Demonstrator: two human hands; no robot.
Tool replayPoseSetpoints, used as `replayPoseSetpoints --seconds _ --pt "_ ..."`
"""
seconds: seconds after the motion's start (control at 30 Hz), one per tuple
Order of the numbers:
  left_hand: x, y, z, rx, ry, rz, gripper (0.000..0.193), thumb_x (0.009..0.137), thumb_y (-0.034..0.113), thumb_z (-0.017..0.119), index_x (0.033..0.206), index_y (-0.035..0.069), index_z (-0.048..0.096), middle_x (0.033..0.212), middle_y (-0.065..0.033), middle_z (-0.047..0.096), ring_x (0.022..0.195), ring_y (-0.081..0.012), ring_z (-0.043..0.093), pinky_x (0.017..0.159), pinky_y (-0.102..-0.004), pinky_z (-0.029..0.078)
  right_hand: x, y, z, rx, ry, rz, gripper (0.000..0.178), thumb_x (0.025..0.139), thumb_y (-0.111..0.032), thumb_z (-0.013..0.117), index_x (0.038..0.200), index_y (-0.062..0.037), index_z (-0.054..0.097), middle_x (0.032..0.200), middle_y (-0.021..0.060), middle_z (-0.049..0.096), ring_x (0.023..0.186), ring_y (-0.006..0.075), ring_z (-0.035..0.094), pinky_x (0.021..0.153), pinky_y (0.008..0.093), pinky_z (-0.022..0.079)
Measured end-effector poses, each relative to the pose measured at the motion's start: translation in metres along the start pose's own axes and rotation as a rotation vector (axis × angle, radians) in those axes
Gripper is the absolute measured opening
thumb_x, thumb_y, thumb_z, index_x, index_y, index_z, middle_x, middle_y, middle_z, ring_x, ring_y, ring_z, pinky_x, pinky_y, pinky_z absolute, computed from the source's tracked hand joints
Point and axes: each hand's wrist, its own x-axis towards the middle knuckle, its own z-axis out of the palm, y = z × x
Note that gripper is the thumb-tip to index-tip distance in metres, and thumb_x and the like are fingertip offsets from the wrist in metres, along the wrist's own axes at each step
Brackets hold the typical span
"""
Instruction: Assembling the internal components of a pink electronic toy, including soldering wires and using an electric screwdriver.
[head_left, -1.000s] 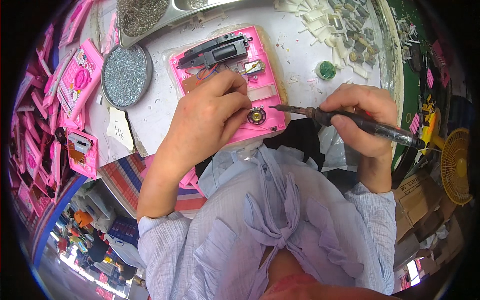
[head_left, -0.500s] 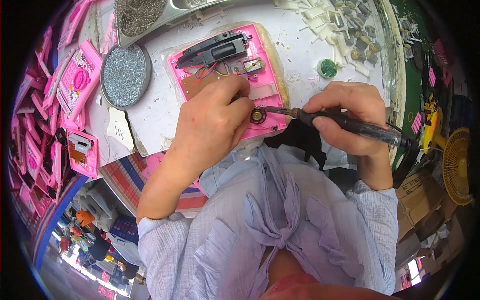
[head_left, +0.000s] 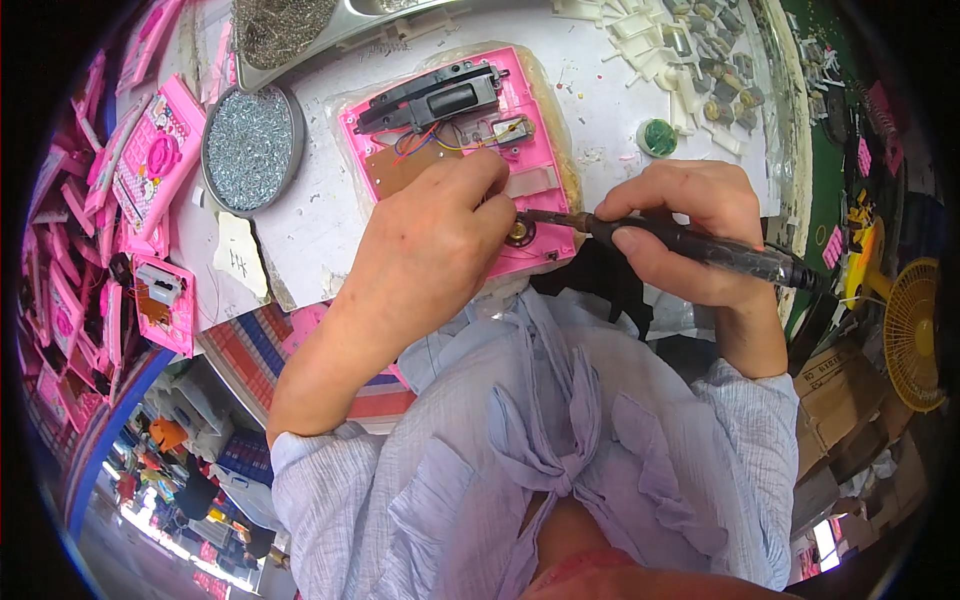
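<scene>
In my right hand is a black-handled soldering iron, gripped between thumb and fingers and pointing left. Its tip reaches beside a small round speaker at the near edge of an open pink plastic housing. Over the housing's left part rests my left hand; its fingers are pinched together close to the iron's tip, and whatever they hold is hidden. Inside the housing sit a black plastic unit, a small metal motor, thin coloured wires and a brown board, partly covered by my hand.
To the left stands a grey bowl of screws, with stacked pink housings beyond it. A metal tray lies at the back. Right of the housing are a small green-filled jar and several white parts with motors. A yellow fan stands far right.
The soldering iron and my right hand have shifted slightly left. My left hand has moved a little to the right, its fingertips closer to the speaker.
</scene>
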Motion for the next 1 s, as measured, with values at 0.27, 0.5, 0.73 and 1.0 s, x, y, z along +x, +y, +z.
replayPoseSetpoints --seconds 0.27,0.5,0.73,1.0 --pt "0.002 0.004 -0.003 0.030 -0.024 -0.022 0.017 0.072 0.002 0.074 0.083 0.002 0.062 0.101 -0.0108 0.064 0.087 -0.0305 0.066 0.071 -0.0401 0.056 0.000 -0.016 0.004 -0.048 0.015 0.059 0.014 0.082 -0.009 0.076 0.096 -0.0041 0.075 0.062 0.0032 0.062 0.050 0.0089 0.054 0.048 0.0264 0.039" --pt "0.003 0.000 -0.003 0.037 -0.012 0.000 0.016 0.073 0.003 0.074 0.084 0.002 0.062 0.101 -0.0111 0.063 0.087 -0.0312 0.066 0.071 -0.0410 0.056 -0.055 -0.036 -0.038 0.101 0.533 0.194 0.025 0.084 -0.009 0.071 0.106 0.0030 0.070 0.084 0.0025 0.069 0.073 0.0071 0.060 0.068 0.0198 0.047" --pt "0.005 0.007 -0.003 0.044 -0.003 0.008 0.013 0.073 0.000 0.073 0.085 0.001 0.066 0.097 -0.0138 0.064 0.087 -0.0329 0.067 0.073 -0.0419 0.055 -0.146 0.023 -0.176 -0.054 1.413 0.036 0.010 0.092 -0.010 0.074 0.099 -0.0026 0.072 0.080 -0.0033 0.062 0.064 0.0027 0.051 0.057 0.0185 0.038" --pt "-0.004 0.009 0.001 0.039 0.065 0.026 0.020 0.074 -0.001 0.076 0.093 0.003 0.071 0.099 -0.0110 0.066 0.088 -0.0295 0.068 0.074 -0.0393 0.057 -0.136 0.079 -0.237 -0.243 1.483 0.026 0.016 0.088 -0.015 0.079 0.098 -0.0035 0.075 0.081 -0.0020 0.069 0.072 0.0060 0.058 0.066 0.0226 0.046"
